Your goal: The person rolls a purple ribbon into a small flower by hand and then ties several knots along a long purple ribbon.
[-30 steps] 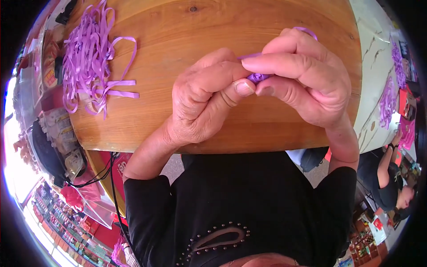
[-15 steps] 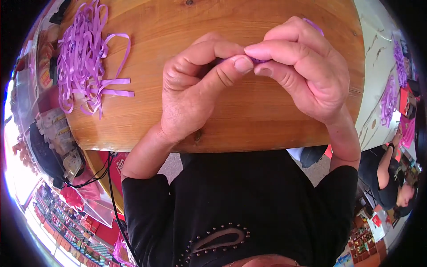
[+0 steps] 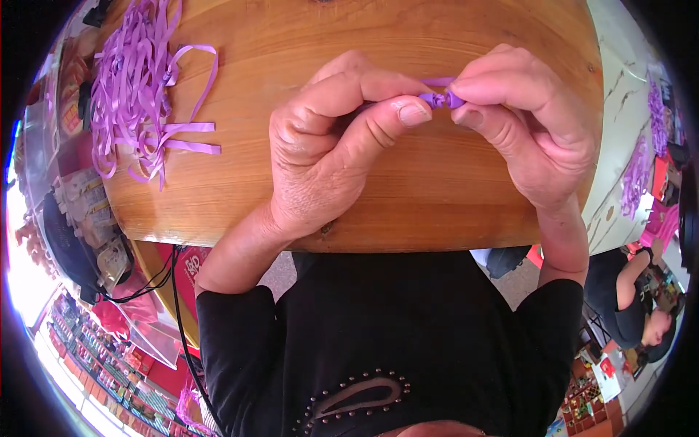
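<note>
Hands are up over the wooden table (image 3: 240,182), both pinching one tiny purple ribbon piece (image 3: 440,97) btwn them; left hand (image 3: 328,153) has thumb and index closed together on its left end, other fingers curled in; right hand (image 3: 531,124) grips the right end w/ thumb and forefinger, also clamped tight; so both are shut on the same bit, fingertips nearly touching each other. Ribbon piece looks scrunched or knotted in the middle, can't tell which tbh; a short flat tail of it shows just above the pinch, going behind the right fingers.

Off to the far left on the tabletop there's a loose pile of purple ribbon strips (image 3: 138,95), well apart from the hands; a few strips stick out toward the table middle. Person wears a black top w/ studs at the chest. Left of the table edge: clear bags of stuff and a black cable (image 3: 178,306) hanging down. Far right, more purple ribbon bunches (image 3: 639,175) on a pale surface; another person (image 3: 630,306) in black is bent over lower right, not involved.
</note>
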Motion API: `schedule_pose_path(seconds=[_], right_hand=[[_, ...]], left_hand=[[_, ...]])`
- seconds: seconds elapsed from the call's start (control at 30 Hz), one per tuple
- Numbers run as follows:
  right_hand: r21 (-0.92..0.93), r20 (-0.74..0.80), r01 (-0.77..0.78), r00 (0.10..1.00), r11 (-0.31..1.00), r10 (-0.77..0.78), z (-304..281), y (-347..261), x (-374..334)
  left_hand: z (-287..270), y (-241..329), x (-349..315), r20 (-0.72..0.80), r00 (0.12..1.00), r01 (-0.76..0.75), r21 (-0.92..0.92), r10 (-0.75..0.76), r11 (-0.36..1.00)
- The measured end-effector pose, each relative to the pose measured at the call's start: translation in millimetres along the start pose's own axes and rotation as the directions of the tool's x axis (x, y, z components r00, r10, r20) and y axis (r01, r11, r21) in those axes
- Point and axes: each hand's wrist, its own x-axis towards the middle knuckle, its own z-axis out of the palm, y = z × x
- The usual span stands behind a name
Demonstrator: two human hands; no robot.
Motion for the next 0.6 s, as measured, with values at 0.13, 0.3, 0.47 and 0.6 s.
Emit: schedule_pose_path(seconds=[0.13, 0.3, 0.47, 0.6], right_hand=[[-0.021, 0.004, -0.011, 1.000, 1.000, 0.011, 3.1, -3.4, -0.9], [-0.048, 0.016, -0.003, 1.000, 0.999, 0.004, 2.6, -4.3, -0.6], [-0.040, 0.019, -0.012, 1.000, 0.999, 0.013, 3.7, -6.0, -1.2], [-0.021, 0.004, -0.035, 0.999, 0.999, 0.035, 6.1, -4.1, -2.7]], left_hand=[[-0.3, 0.9, -2.5, -0.006, 1.000, 0.011, 0.084, -0.010, 0.996], [-0.4, 4.2, -3.7, 0.038, 0.999, -0.037, 0.138, 0.032, 0.990], [4.1, 5.6, -4.9, 0.007, 1.000, -0.012, 0.136, 0.011, 0.991], [2.5, 3.8, -5.9, 0.015, 1.000, 0.013, 0.119, -0.015, 0.993]])
